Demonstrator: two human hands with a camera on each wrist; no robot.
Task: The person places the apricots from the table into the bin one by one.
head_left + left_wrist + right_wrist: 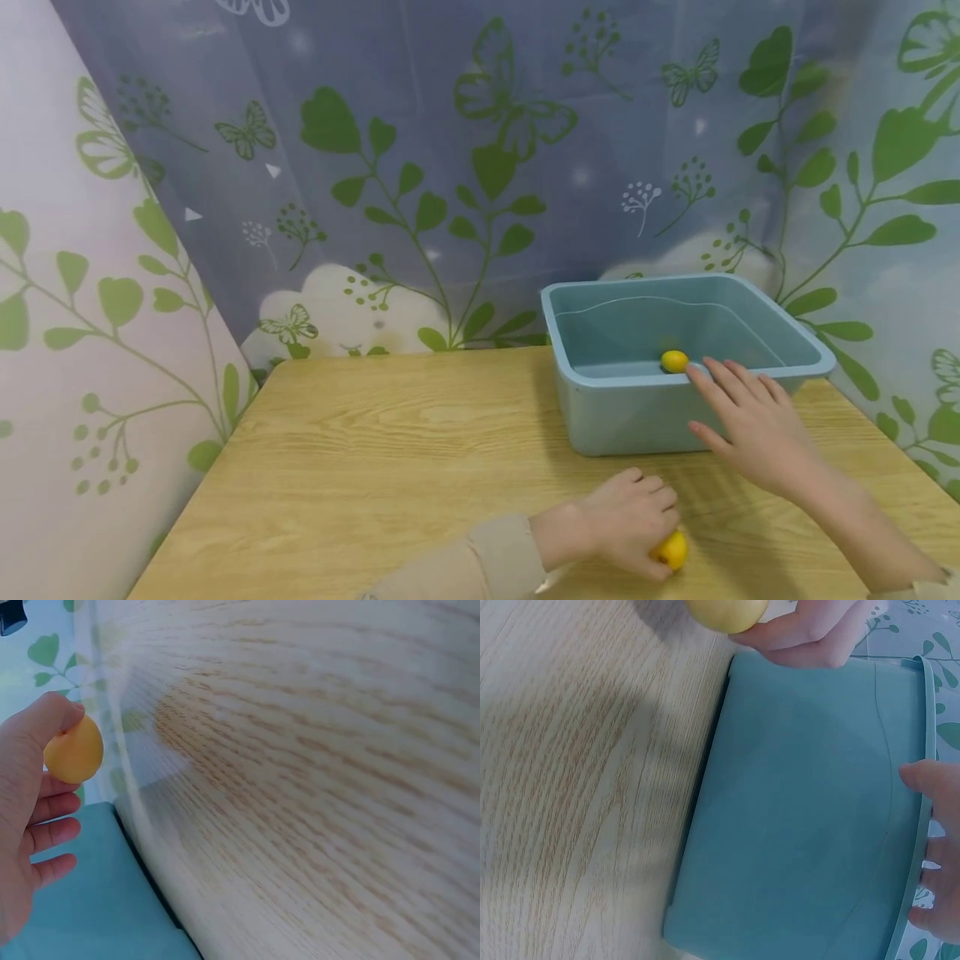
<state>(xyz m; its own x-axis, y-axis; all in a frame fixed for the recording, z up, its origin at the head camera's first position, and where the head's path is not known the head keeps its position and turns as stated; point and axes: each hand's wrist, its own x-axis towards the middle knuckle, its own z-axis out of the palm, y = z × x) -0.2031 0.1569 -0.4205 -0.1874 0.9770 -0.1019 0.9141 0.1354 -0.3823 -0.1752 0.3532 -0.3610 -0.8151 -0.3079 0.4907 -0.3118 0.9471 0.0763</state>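
My left hand (626, 521) grips a small, rounded yellow fruit (672, 550) between thumb and fingers, over the table in front of the bin. In the left wrist view the thumb lies along the top of the fruit (75, 750), and the other fingers stretch out below it. A light blue plastic bin (637, 417) stands at the table's right back. Over its front rim reaches my right hand (757, 425), fingers spread and fairly straight, holding nothing. Inside the bin a second yellow fruit (674, 361) lies on the bottom, close behind the right fingertips in the head view.
The wood-grain table (360, 467) extends to the left of the bin. Behind it hangs a blue-grey curtain (420, 167) printed with green leaves and butterflies. Similar patterned cloth (90, 292) covers the left side, and more lies to the right.
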